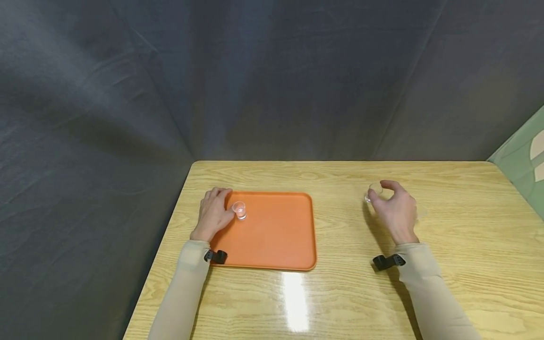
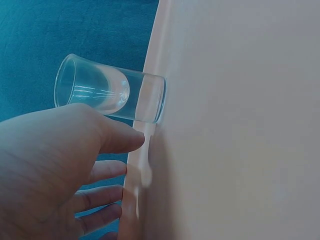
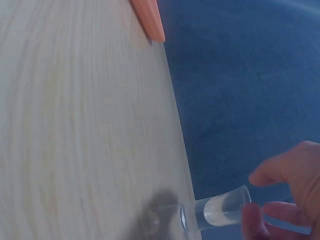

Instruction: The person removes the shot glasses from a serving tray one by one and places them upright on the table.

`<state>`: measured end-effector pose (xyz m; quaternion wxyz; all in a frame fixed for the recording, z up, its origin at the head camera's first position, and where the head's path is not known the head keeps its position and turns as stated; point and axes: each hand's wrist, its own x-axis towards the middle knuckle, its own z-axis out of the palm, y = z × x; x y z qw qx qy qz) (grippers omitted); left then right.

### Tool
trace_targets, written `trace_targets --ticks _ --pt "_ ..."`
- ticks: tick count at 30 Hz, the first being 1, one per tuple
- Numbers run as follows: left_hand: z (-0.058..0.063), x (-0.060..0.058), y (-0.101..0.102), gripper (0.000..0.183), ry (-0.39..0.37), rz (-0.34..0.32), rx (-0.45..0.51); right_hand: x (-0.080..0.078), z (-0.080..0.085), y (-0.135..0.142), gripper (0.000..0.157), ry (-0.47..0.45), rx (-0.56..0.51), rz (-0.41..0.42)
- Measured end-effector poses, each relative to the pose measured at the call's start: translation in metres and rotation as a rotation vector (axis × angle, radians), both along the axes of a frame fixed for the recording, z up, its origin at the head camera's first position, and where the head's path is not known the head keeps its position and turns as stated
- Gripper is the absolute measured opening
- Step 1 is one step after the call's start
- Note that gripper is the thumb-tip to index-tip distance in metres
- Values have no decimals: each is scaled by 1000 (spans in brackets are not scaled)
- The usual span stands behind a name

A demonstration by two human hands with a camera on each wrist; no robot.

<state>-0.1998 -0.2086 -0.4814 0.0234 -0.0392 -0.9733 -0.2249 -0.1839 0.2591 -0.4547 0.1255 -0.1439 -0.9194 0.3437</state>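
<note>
A clear shot glass [image 1: 240, 211] stands upright on an orange tray [image 1: 276, 236], near its left side. My left hand [image 1: 211, 215] is beside that glass at the tray's left edge, its thumb close to the glass's base and its fingers loosely extended. Far to the right, a second clear shot glass [image 3: 220, 209] stands on the wooden table. The right hand [image 1: 395, 208] curves around the rim of this second glass. In the right wrist view, the thumb [image 3: 272, 171] shows just off the rim, while a fingertip overlaps the rim's other side.
The wooden table [image 1: 344, 302] reaches past the tray on every side. Dark fabric [image 1: 297, 80] hangs behind the table and along its left. At the far right is a green panel [image 1: 520, 165] with pale shapes. Each wrist wears a black strap camera [image 1: 216, 257].
</note>
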Motion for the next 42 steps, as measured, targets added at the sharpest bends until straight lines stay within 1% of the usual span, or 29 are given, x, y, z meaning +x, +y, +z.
trace_targets --ticks 3,6,10,13,17,23,28,37,42 --pt "1 0 0 56 1 0 -1 0 2 -3 55 34 10 -33" --pt "1 0 0 56 2 2 0 0 4 -6 45 113 11 -43" --pt "2 0 0 56 2 4 -3 -1 6 -14 31 213 -15 8" --pt "1 1 0 56 -4 3 0 -1 6 -22 26 247 -33 58" --pt "1 2 0 55 -10 2 11 -2 1 -35 22 253 -36 96" --pt "1 1 2 55 7 -1 14 -2 -8 -59 14 248 -28 134" --pt "0 0 2 55 11 0 16 -2 -12 -81 11 249 -26 200" --pt "-1 -1 5 53 14 4 3 0 -15 -116 11 204 -47 319" --pt "-2 -2 6 54 16 0 -6 1 -13 -131 12 169 -61 383"
